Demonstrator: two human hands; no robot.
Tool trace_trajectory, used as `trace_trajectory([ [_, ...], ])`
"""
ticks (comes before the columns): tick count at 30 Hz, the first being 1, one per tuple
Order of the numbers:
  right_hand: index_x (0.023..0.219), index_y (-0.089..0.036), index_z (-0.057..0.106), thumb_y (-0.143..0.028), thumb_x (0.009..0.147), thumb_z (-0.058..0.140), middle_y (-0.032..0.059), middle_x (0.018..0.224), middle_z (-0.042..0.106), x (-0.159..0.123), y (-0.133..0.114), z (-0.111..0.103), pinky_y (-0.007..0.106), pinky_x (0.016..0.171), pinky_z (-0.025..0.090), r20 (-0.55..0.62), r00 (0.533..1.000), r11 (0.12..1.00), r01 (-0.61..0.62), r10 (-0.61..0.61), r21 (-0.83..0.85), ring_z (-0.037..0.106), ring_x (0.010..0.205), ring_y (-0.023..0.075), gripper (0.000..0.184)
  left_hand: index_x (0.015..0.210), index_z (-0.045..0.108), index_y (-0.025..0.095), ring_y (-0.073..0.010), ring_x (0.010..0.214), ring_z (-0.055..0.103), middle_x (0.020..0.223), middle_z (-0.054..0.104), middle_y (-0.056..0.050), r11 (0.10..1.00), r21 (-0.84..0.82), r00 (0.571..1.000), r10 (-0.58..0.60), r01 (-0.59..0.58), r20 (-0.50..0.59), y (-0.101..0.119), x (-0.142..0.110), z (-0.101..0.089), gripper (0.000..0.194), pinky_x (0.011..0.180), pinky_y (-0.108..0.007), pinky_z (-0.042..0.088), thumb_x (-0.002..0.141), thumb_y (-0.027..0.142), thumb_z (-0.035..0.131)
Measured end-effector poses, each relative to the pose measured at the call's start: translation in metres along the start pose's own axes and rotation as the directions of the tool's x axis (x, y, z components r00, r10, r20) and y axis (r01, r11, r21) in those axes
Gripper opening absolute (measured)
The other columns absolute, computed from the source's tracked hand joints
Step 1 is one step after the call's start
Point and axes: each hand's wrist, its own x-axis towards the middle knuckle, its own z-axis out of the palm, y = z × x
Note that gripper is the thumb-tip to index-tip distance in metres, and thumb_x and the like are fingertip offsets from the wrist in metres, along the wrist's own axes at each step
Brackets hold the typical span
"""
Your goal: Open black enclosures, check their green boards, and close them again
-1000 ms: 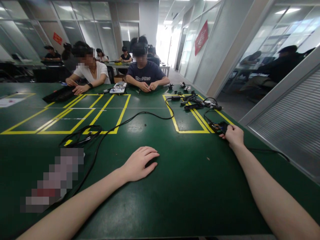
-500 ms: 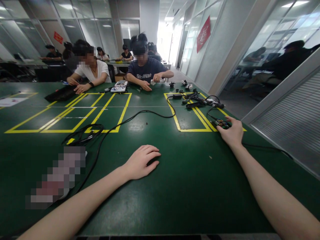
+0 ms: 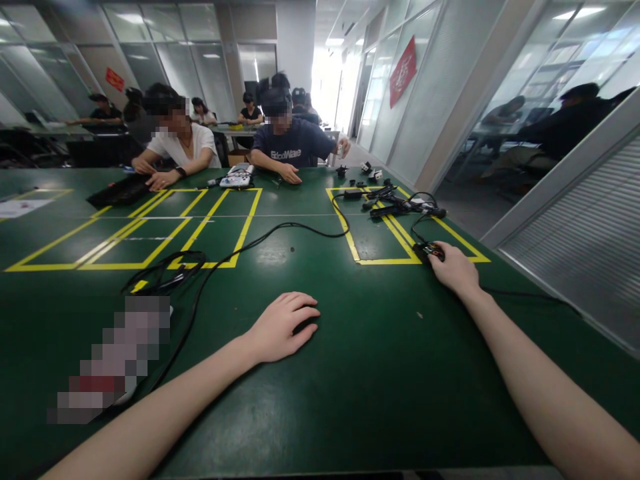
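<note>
Glass partitions (image 3: 430,100) flank a smooth, glossy green table (image 3: 360,400) lined with yellow tape (image 3: 243,230). The left hand (image 3: 284,327) rests there, fingers curved, slightly parted; near the right edge, the right hand (image 3: 455,268) partly covers a small, dark, corded device (image 3: 423,251), finger grip unclear.

White light blazes from the corridor (image 3: 330,73) across from me, washing out its far end, while pale glare pools on the dim green table (image 3: 380,400). Distant sitters (image 3: 250,116) look soft; pixel blocks (image 3: 113,360) blot patches; the glass wall (image 3: 595,200) stretches slantwise at right.
</note>
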Motion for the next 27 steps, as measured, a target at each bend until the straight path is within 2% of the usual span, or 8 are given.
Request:
trace_trajectory([
  [3, 0.138, -0.017, 0.062, -0.032, 0.096, 0.051, 0.0170, 0.129, 0.068, -0.011, -0.031, -0.005, 0.043, 0.085, 0.057, 0.046, 0.999, 0.997, 0.023, -0.027, 0.077, 0.070, 0.104, 0.0332, 0.046, 0.118, 0.070, 0.022, -0.0257, 0.123, 0.064, 0.127, 0.071, -0.010, 1.000, -0.003, 1.000, -0.003, 0.003, 0.003, 0.001, 0.000, -0.001, 0.023, 0.108, -0.046, 0.052, 0.100, 0.027, 0.057],
  [7, 0.134, -0.020, 0.065, -0.030, 0.096, 0.055, 0.0145, 0.131, 0.069, -0.042, -0.078, -0.005, 0.046, 0.091, 0.058, 0.045, 0.943, 0.913, 0.306, -0.329, 0.268, 0.070, 0.110, 0.0330, 0.040, 0.127, 0.066, 0.021, -0.0267, 0.123, 0.064, 0.130, 0.070, -0.011, 1.000, 0.000, 1.000, -0.020, 0.020, -0.001, 0.000, 0.000, -0.002, 0.029, 0.108, -0.048, 0.052, 0.100, 0.027, 0.056],
  [9, 0.136, -0.024, 0.063, -0.027, 0.096, 0.056, 0.0113, 0.129, 0.070, -0.066, -0.103, -0.008, 0.046, 0.092, 0.059, 0.025, 0.837, 0.771, 0.491, -0.547, 0.405, 0.071, 0.109, 0.0306, 0.041, 0.134, 0.062, 0.022, -0.0275, 0.126, 0.062, 0.136, 0.067, -0.012, 0.999, 0.002, 0.998, -0.034, 0.034, -0.046, 0.001, 0.000, -0.002, 0.035, 0.109, -0.048, 0.052, 0.099, 0.027, 0.057],
  [11, 0.140, -0.026, 0.060, -0.023, 0.097, 0.057, 0.0094, 0.130, 0.070, -0.094, -0.127, -0.014, 0.042, 0.093, 0.059, 0.021, 0.685, 0.582, 0.603, -0.728, 0.545, 0.071, 0.110, 0.0268, 0.043, 0.138, 0.059, 0.023, -0.0282, 0.129, 0.060, 0.140, 0.064, -0.013, 0.999, 0.002, 0.992, -0.039, 0.040, -0.119, 0.001, 0.000, -0.003, 0.040, 0.109, -0.048, 0.051, 0.098, 0.027, 0.059],
  [14, 0.140, -0.026, 0.059, -0.023, 0.099, 0.058, 0.0088, 0.132, 0.069, -0.130, -0.154, -0.027, 0.035, 0.095, 0.058, 0.023, 0.449, 0.341, 0.642, -0.893, 0.686, 0.070, 0.115, 0.0225, 0.041, 0.129, 0.063, 0.021, -0.0272, 0.116, 0.065, 0.125, 0.070, -0.012, 1.000, -0.008, 0.983, -0.017, 0.015, -0.184, 0.004, 0.000, -0.003, 0.034, 0.101, -0.045, 0.054, 0.095, 0.029, 0.062],
  [17, 0.136, -0.022, 0.061, -0.024, 0.101, 0.057, 0.0107, 0.133, 0.069, -0.146, -0.165, -0.035, 0.034, 0.096, 0.057, 0.005, 0.321, 0.219, 0.635, -0.947, 0.741, 0.069, 0.119, 0.0230, 0.035, 0.118, 0.066, 0.020, -0.0240, 0.096, 0.069, 0.103, 0.074, -0.008, 1.000, -0.015, 0.988, 0.009, -0.012, -0.157, 0.005, 0.000, -0.003, 0.026, 0.087, -0.039, 0.056, 0.094, 0.031, 0.063],
  [20, 0.136, -0.020, 0.060, -0.023, 0.099, 0.060, 0.0114, 0.131, 0.071, -0.144, -0.164, -0.035, 0.035, 0.097, 0.057, 0.006, 0.321, 0.215, 0.622, -0.947, 0.753, 0.071, 0.116, 0.0239, 0.036, 0.126, 0.062, 0.019, -0.0232, 0.093, 0.070, 0.106, 0.075, -0.009, 1.000, -0.015, 0.990, 0.013, -0.016, -0.140, 0.005, -0.001, -0.003, 0.034, 0.084, -0.038, 0.056, 0.095, 0.033, 0.063],
  [27, 0.132, -0.023, 0.058, -0.027, 0.093, 0.069, 0.0063, 0.116, 0.076, -0.141, -0.161, -0.034, 0.029, 0.075, 0.057, 0.020, 0.440, 0.288, 0.552, -0.898, 0.782, 0.073, 0.075, 0.0171, 0.041, 0.135, 0.059, 0.020, -0.0268, 0.102, 0.072, 0.114, 0.075, -0.011, 0.998, 0.009, 0.992, -0.053, 0.055, -0.114, 0.002, -0.001, -0.001, 0.046, 0.092, -0.044, 0.058, 0.093, 0.037, 0.066],
])
